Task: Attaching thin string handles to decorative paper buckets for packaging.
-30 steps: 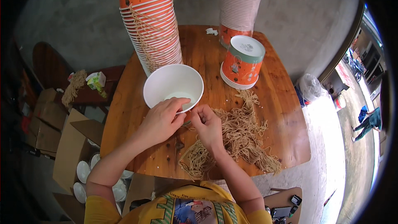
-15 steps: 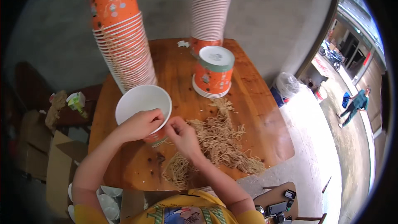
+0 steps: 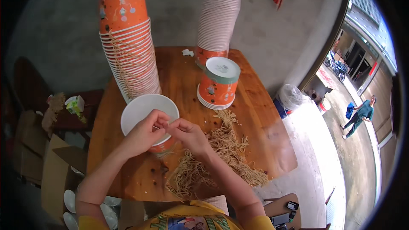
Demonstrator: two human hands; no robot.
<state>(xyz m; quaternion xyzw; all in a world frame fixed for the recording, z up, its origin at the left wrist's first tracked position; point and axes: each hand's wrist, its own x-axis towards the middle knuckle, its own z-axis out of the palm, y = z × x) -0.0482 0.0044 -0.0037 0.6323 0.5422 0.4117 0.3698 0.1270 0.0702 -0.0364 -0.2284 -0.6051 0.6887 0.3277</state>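
My left hand (image 3: pixel 147 134) and my right hand (image 3: pixel 191 135) meet over the near rim of a white-lined paper bucket (image 3: pixel 147 102) with an orange outside. Both are closed, thumbs and fingertips pinched close together. A thin pale strand, apparently string, shows at the fingertips; most of it is hidden by the fingers. Beneath and beside my right forearm lies a loose, tangled heap of tan string (image 3: pixel 228 145), spread over the wooden table (image 3: pixel 128 179).
A tall stack of orange buckets (image 3: pixel 132 55), wound with string, stands behind the open bucket. Farther right are a short upside-down stack (image 3: pixel 219 83) and a wrapped bucket stack (image 3: pixel 217 21). An open cardboard box (image 3: pixel 57 179) sits left. Outside, a person (image 3: pixel 361 115) walks.
My hands have come together; the right moved left and up until its fingertips meet the left's. The view has shifted slightly. Outside, the person has shifted a little.
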